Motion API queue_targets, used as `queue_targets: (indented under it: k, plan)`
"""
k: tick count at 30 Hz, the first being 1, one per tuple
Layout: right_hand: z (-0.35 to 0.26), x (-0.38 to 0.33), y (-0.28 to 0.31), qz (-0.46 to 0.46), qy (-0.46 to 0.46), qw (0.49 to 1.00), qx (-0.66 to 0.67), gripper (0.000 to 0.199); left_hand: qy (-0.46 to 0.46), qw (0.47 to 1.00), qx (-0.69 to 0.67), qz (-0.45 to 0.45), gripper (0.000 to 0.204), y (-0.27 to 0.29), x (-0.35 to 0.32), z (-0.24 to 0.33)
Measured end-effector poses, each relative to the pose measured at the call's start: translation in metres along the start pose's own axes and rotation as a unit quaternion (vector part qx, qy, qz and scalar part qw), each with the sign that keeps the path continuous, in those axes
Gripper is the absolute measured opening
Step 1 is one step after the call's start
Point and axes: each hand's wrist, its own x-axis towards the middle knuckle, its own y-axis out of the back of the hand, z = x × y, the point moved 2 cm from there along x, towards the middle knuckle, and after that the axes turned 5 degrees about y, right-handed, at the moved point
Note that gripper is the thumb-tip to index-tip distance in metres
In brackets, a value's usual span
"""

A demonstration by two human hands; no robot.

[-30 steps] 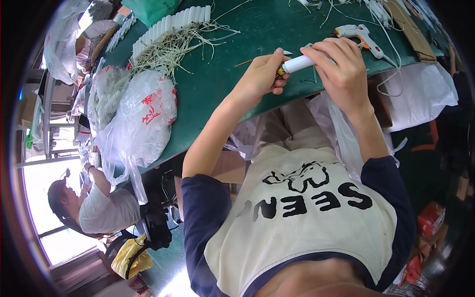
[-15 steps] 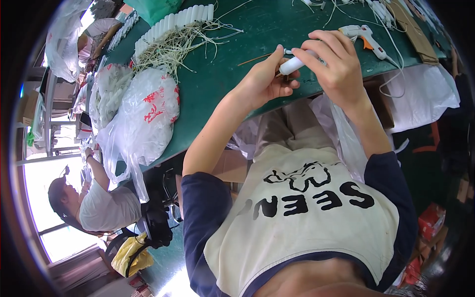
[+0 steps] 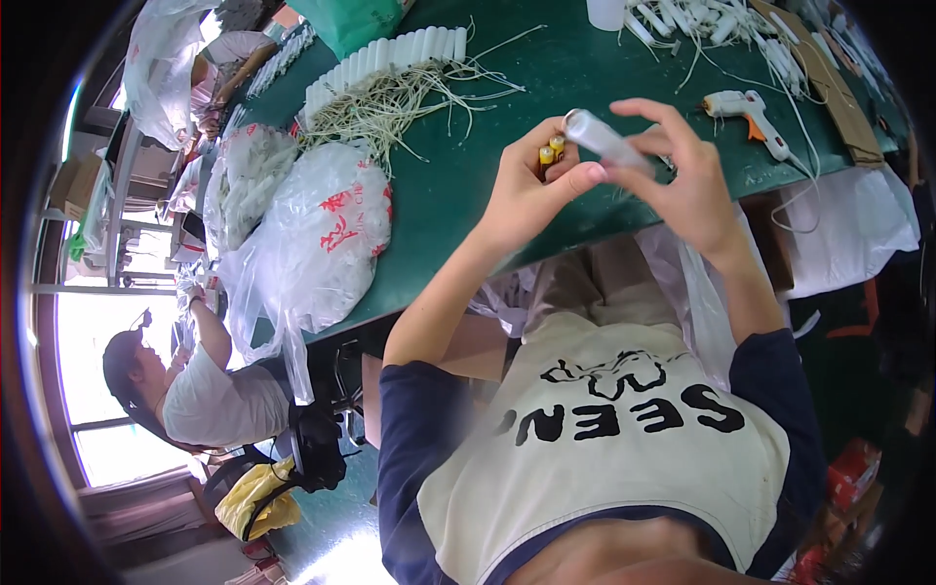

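My left hand [image 3: 536, 185] is closed around two small yellow-ended parts [image 3: 553, 149], whose kind I cannot make out. A white plastic tube [image 3: 600, 139], blurred by motion, lies slanted between my two hands above the green table [image 3: 546, 78]. My right hand [image 3: 687, 175] grips the tube's right end, its index finger raised away from it. The tube's open end points left, close over the fingers of my left hand, whose thumb tip is just below the tube. A white glue gun [image 3: 749, 119] with an orange trigger lies to the right of my right hand.
White tubes with pale wires [image 3: 390, 68] lie in a row at the far left. More white pieces [image 3: 707, 24] and a cardboard strip [image 3: 819, 78] are at the far right. Filled plastic bags [image 3: 327, 234] rest on the table's left edge. A co-worker [image 3: 210, 380] sits at left.
The white tube has turned, its open end now up and to the left. The yellow-ended parts show in my left hand. The whole view has shifted slightly.
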Motion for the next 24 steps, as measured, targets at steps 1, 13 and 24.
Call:
queue_targets:
  k: [1,13,24]
  plan:
    - [0.002,0.001,-0.004,-0.034,-0.011,0.999,0.017,0.053,-0.002,1.000,0.022,0.007,0.026,-0.001,-0.002,0.007]
    - [0.004,0.018,-0.025,-0.213,0.051,0.915,0.337,0.092,0.043,0.972,-0.231,-0.011,0.040,0.049,0.011,0.027]
    - [0.019,0.014,-0.028,-0.113,-0.106,0.913,0.376,0.045,0.019,0.974,-0.160,0.158,0.035,0.106,0.032,0.037]
